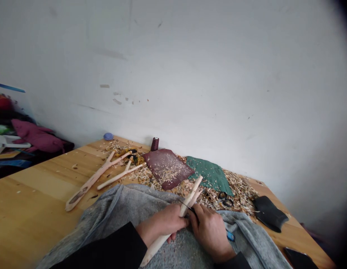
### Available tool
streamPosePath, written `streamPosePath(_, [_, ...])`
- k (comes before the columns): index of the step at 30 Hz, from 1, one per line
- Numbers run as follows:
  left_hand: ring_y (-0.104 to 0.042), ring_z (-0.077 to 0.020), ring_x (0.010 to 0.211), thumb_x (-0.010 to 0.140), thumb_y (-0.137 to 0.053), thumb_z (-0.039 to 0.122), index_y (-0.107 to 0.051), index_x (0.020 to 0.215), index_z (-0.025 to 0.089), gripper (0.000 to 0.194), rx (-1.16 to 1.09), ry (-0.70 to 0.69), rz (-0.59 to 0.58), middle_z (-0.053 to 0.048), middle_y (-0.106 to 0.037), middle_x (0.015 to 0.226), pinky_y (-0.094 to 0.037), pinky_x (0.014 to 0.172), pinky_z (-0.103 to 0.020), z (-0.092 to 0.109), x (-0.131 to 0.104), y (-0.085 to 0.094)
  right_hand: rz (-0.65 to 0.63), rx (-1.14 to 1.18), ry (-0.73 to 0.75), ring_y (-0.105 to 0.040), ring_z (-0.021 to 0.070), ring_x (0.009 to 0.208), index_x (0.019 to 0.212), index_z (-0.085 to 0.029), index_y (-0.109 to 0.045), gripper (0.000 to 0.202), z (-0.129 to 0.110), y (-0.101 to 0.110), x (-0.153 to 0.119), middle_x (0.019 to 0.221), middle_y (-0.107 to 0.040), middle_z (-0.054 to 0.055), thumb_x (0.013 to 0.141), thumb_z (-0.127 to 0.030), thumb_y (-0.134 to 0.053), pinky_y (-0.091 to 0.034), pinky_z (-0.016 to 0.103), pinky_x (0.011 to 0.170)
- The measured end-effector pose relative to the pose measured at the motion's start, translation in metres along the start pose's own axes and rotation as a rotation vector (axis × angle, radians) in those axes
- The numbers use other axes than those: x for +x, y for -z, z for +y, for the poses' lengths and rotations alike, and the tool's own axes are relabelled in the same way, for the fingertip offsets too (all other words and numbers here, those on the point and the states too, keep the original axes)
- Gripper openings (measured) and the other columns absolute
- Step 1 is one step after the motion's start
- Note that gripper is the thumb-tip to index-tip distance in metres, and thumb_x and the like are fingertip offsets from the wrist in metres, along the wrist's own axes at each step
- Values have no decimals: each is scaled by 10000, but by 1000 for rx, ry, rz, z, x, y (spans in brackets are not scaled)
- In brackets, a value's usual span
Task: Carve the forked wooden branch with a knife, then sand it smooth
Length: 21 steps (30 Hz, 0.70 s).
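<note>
A pale, peeled forked stick [196, 184] slants up across my lap, its lower end towards me and its fork pointing at the wall. My left hand [166, 220] is wrapped round the stick below the fork. In my right hand [211, 229] is a knife [186, 205], its thin blade lying across the stick close to the fork. The knife's handle is mostly hidden by my fingers. A blue piece [230, 235] shows beside my right wrist; whether it belongs to the knife I cannot tell. Under both hands lies a grey towel [134, 198] strewn with wood bits.
Two more peeled forked sticks, a larger one [90, 183] and a smaller one [117, 177], lie left. Wood shavings [240, 188] surround a maroon sheet [169, 168], a green sheet [208, 173], scissors [226, 200] and a thread spool [154, 144]. A black curved piece [270, 213] and phone [299, 257] lie right.
</note>
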State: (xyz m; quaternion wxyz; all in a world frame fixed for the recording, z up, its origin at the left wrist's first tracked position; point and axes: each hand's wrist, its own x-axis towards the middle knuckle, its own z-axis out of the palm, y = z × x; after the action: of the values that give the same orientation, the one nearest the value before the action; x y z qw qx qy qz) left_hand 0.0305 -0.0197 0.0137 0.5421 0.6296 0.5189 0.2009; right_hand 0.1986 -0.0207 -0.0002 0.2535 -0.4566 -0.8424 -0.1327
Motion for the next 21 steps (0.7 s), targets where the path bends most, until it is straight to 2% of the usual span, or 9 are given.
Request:
streamPosePath(8, [-423,-127,276,741,-546,213,-504,709,202,54,12,0,-3,69,-430,375,-364,309,-228,0,-1,0,7,4,-22,-601,156,591,773,-225,-561,337,2,0,0,675,-626,-3,1008,-329,-343,-263,281,590])
streamPosePath(15, [-435,-135,296,752,-544,221,-521,813,204,67,18,5,-6,65,-459,434,-372,297,-235,1,-3,1,13,-8,-28,-606,158,596,767,-222,-555,362,3,-3,-1,675,-628,2,1017,-344,-323,-266,281,594])
streamPosePath(21, [-428,-144,290,766,-534,212,-529,749,200,21,16,26,-12,64,-413,361,-377,315,-242,6,-5,1,-25,2,-4,-599,158,599,774,-221,-553,302,1,-2,-1,681,-625,-2,1000,-305,-371,-267,281,599])
